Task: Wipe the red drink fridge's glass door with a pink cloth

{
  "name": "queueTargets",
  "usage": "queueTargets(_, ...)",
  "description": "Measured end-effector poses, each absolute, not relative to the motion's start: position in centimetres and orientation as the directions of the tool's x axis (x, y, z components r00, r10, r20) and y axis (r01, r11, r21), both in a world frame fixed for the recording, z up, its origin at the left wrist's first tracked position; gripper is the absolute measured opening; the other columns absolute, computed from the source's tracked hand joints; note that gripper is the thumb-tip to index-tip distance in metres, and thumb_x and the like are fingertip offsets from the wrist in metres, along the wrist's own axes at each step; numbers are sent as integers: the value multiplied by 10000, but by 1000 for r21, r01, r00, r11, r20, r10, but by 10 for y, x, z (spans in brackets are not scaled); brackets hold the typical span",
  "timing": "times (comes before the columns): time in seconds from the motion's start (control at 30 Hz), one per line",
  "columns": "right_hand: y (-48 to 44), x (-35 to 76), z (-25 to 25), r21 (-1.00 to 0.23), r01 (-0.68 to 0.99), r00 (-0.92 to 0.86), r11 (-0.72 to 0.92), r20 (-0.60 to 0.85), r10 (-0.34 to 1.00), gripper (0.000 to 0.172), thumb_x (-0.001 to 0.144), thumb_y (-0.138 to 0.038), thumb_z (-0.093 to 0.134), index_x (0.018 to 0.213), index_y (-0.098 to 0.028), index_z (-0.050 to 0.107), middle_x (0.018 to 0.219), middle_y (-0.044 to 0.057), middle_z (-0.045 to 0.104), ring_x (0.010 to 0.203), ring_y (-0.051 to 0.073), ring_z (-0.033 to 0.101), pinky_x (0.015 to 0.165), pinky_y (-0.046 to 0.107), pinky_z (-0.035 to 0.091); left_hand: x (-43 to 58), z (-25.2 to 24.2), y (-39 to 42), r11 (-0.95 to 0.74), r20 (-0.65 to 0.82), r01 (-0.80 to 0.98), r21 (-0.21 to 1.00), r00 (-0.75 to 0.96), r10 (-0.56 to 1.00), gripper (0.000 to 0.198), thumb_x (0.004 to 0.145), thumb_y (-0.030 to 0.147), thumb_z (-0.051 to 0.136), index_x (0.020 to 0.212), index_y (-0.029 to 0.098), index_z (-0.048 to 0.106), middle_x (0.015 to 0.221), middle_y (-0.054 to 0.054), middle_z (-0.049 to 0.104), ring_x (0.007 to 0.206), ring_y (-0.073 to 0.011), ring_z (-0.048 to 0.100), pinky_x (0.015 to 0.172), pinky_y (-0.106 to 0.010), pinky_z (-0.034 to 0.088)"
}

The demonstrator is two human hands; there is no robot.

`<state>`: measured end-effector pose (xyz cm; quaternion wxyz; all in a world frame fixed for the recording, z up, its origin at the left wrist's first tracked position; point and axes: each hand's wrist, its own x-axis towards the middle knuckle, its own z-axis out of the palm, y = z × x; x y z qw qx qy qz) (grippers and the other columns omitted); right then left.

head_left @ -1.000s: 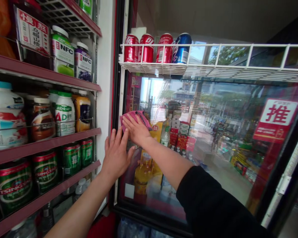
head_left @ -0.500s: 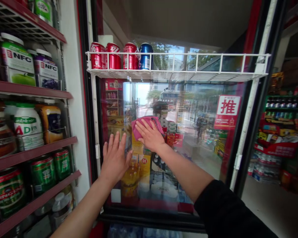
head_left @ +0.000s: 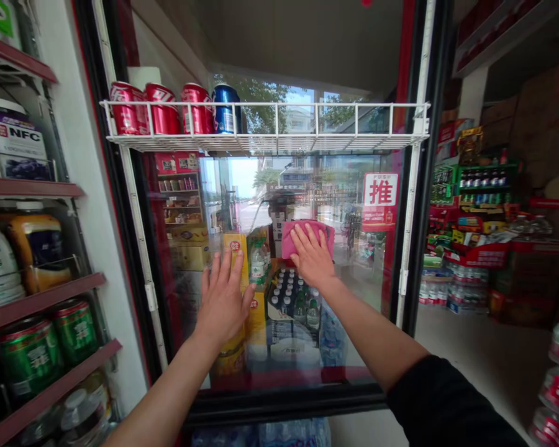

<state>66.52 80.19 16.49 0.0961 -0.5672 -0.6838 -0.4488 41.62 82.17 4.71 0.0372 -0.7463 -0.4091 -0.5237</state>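
An open glass fridge door [head_left: 354, 298] with a black and red frame stands in front of me. My right hand [head_left: 313, 257] presses a pink cloth [head_left: 291, 238] flat against the middle of the glass, fingers spread over it. My left hand [head_left: 223, 299] lies flat on the glass lower and to the left, fingers stretched out, holding nothing. A white wire rack [head_left: 279, 139] on the door's inner side carries three red cans [head_left: 163, 112] and a blue can [head_left: 224, 108] at its left end.
Fridge shelves [head_left: 37, 301] at the left hold green beer cans [head_left: 32, 357], juice and milk bottles. A red-and-white sign [head_left: 380, 200] sticks to the glass at the right. Store shelves and stacked drink packs [head_left: 475, 292] fill the right side, with bare floor [head_left: 470, 366] between.
The door has swung to the left in my view, revealing more of the store. My right hand slid the pink cloth rightward across the glass. My left hand stayed flat on the glass.
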Motion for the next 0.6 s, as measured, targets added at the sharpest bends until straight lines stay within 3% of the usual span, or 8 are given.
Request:
queueTargets(0.1,805,652,152,394,913,-242,-111,739,629,734,1080,-360,551,1744,-146,326,1843,91,212,1728,375,155,1399,686,72,430,59,818,-687,827,639,346,137,545,751,1096,470,465,1751,144,291,1840,-186,213,1712,-426,202,1322,-700,297)
queueTargets(0.33,797,681,164,652,749,-536,115,494,684,724,1095,-413,554,1741,-172,331,1827,67,292,1722,325,194,1416,632,69,457,80,810,-737,861,608,296,164,481,728,1102,448,491,1752,183,300,1849,-164,202,1717,-423,187,1333,-698,285)
queueTargets(0.6,764,742,196,606,794,-430,-55,623,654,732,1085,-449,568,1733,-176,362,1813,89,336,1719,327,204,1415,602,57,477,74,809,-762,867,590,269,196,458,731,1112,473,466,1751,163,291,1839,-181,228,1710,-432,206,1316,-717,302)
